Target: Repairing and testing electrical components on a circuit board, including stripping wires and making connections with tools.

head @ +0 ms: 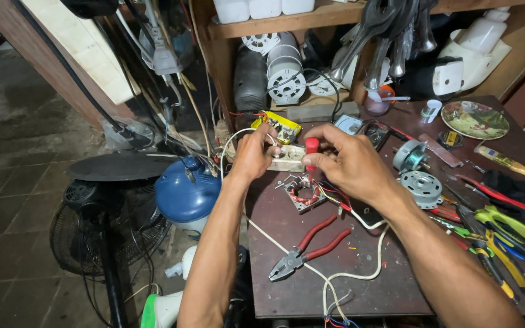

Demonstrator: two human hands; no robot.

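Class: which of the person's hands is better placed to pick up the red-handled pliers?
Probably the right hand: the pliers lie below it, though it holds a red-handled tool. The left hand grips the pale block.

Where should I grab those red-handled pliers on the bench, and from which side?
Take the pliers by the two red handles, coming from the upper right. The handles splay open toward the stator, while the steel jaws point down-left; a white cable runs under them near the pivot.

Matt dark wood table (311, 291); pliers (307, 248) (glossy red plastic grips, dull metal).
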